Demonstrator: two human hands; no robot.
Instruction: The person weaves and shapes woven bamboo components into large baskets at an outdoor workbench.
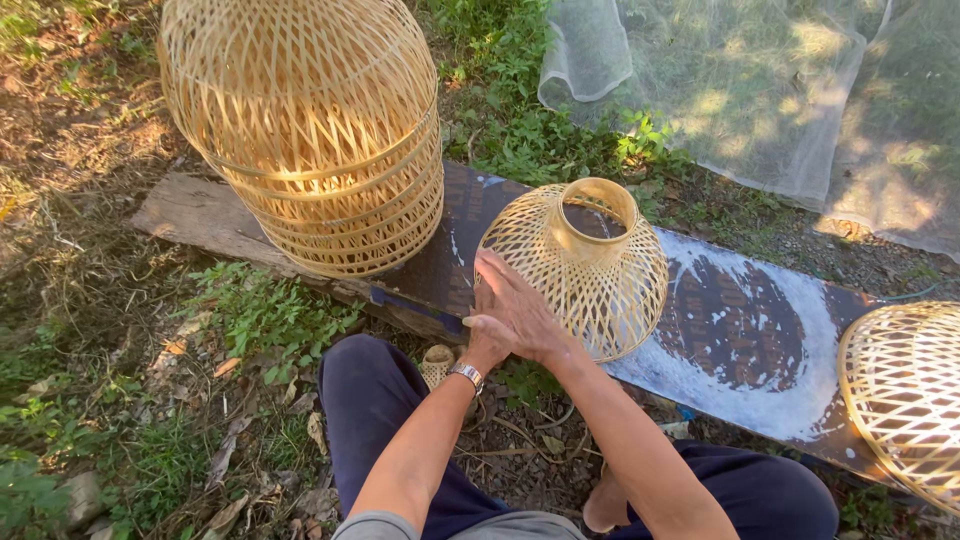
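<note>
While the person sat low over a weathered plank [740, 330], both hands met at the near side of a small bell-shaped bamboo basket [590, 270], which stood on the plank with its narrow ringed neck up. The right hand [515, 305] lay flat and spread on the open weave, fingers extended, pressing rather than gripping. The left hand [488, 340], wristwatch [466, 374] showing, was tucked beneath the right at the basket's lower rim; how far it was closed could not be told. Baskets counted: three woven pieces in view. One was the small one; a tall domed stack [320, 130] of the same pale split bamboo, lattice open and diamond-patterned, stood at the plank's left end; a third [905, 400], partly cut off, sat at the right edge. One sheet of fine grey netting [750, 90] lay on the grass beyond.
</note>
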